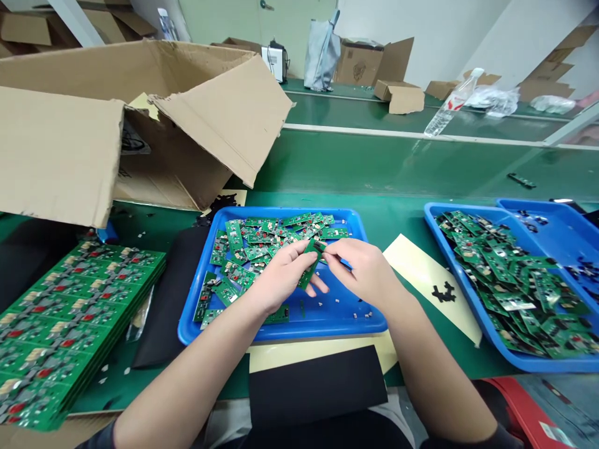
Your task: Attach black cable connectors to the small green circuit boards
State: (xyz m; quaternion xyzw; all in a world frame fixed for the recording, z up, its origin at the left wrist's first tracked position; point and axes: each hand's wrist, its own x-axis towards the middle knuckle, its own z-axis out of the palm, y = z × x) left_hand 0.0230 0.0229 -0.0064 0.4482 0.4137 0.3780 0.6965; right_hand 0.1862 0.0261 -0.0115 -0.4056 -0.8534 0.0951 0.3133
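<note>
Above the middle blue tray (187,324), my left hand (283,274) holds a small green circuit board (309,265) between thumb and fingers. My right hand (362,268) is closed in a pinch on a slim dark tool (345,264), possibly tweezers. Its fingertips are at the upper end of the board, where a small black piece (319,247) shows; whether that piece is part of the tool I cannot tell. Loose circuit boards (257,240) cover the tray's left and back, and tiny pale scraps lie at its front right.
Stacked board panels (70,312) stand at left, below a large open carton (60,143). At right, yellow backing paper (421,268) carries black cut pieces (443,292), beside a blue tray (508,362) of boards. A black sheet (318,383) lies nearest me. A bottle (452,106) stands behind.
</note>
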